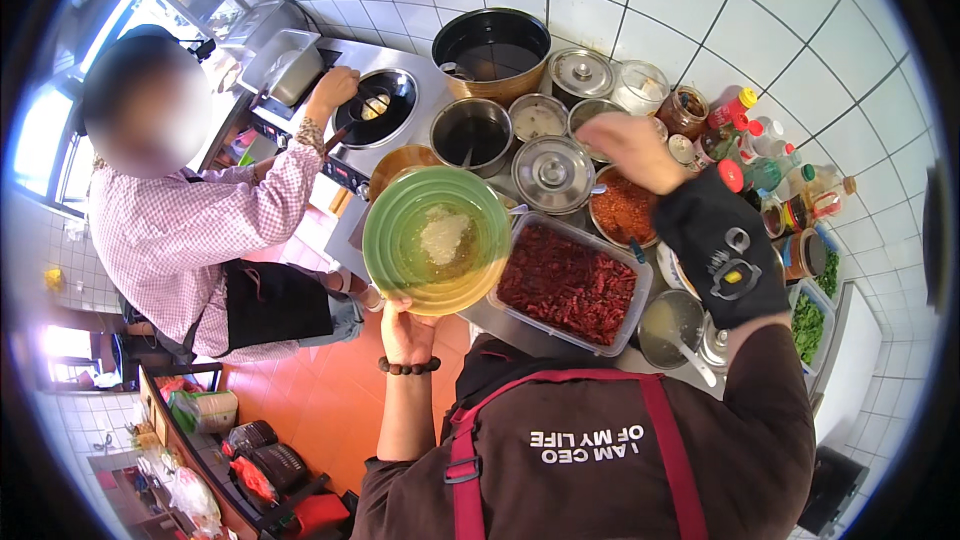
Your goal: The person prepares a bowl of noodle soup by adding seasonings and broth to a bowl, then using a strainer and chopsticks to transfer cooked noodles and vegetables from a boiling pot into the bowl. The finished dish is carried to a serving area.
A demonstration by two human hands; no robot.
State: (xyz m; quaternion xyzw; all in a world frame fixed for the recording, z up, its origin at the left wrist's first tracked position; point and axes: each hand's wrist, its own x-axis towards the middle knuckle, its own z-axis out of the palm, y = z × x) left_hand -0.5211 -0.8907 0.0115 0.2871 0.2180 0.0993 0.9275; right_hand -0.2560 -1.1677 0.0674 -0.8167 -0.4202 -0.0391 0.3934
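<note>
White square tiles (650,0) back a stainless-steel worktop (425,68) crowded with cooking vessels, where a co-worker in a pink checked shirt (180,230) stands at a round black wok (400,122). Near the worktop's front edge, the left hand (408,335) supports a ridged green round bowl (388,230); its grip is drawn in around the near rim, probably to keep the pale tan mound (445,237) inside level. The right hand (632,148) hangs beside the coarse orange-red seasoning (620,212); its fingers are blurred, so I cannot tell how far that grip is open or whether it holds anything. Just beside the bowl, a clear rectangular plastic tub (640,305) of dark-red pieces sits uncovered, presumably for easy reach.
</note>
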